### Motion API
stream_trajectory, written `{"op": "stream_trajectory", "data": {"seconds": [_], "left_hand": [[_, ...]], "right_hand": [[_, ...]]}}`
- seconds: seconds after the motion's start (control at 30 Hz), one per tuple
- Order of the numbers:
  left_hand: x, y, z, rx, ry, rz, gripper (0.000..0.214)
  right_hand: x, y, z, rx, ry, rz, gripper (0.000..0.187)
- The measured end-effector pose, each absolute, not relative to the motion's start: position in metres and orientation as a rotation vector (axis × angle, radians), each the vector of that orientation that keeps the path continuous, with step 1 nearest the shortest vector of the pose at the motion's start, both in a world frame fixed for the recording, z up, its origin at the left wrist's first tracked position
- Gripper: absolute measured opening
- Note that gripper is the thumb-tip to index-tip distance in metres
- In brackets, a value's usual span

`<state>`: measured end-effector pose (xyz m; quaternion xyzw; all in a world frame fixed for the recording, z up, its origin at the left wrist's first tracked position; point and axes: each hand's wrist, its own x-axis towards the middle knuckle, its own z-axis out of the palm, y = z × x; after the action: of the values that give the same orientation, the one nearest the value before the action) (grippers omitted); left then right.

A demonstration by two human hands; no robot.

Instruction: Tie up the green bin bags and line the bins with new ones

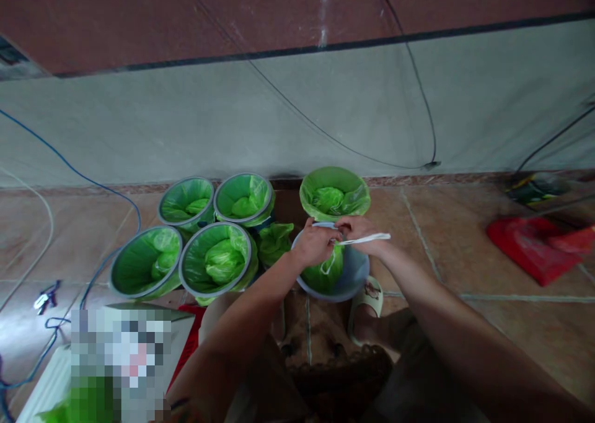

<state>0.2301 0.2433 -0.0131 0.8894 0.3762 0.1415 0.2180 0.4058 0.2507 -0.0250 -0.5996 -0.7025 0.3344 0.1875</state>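
Green bag (pixel 320 279) sits bunched inside the pale bucket (pixel 357 273), in front of the person's feet, with a white loop (pixel 329 263) of cord lying over it. The work looks partly done: four lined bins (pixel 191 259) stand grouped to the left and one more lined bin (pixel 334 178) just beyond the bucket, with green film up their walls — but here the bucket's right inner wall is bare, and no film covers the rim there. Both forearms reach forward and inward, the hands meeting over the bucket's far side. The left hand (pixel 314 244) seems to pinch the near end of a white strip (pixel 374 238), which crosses the right wrist; the right hand (pixel 359 228) curls beside it — its fingertips are too small to tell whether they grip anything.
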Motion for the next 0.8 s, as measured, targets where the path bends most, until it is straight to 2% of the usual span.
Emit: {"op": "stream_trajectory", "data": {"seconds": [0.17,0.43,0.63,0.8], "left_hand": [[0.225,0.244,-0.007,2.673,0.989,0.575,0.021],[0.223,0.244,-0.002,2.792,1.166,0.721,0.02],[0.225,0.243,-0.005,2.751,1.255,0.743,0.023],[0.223,0.245,-0.004,2.704,1.296,0.68,0.024]], "right_hand": [[0.398,0.251,-0.012,-1.458,-1.822,1.231,0.03],[0.399,0.245,0.0,-1.263,-1.674,1.436,0.019],[0.403,0.242,-0.002,-1.372,-1.558,1.566,0.024],[0.397,0.243,-0.006,-1.526,-1.476,1.494,0.025]]}}
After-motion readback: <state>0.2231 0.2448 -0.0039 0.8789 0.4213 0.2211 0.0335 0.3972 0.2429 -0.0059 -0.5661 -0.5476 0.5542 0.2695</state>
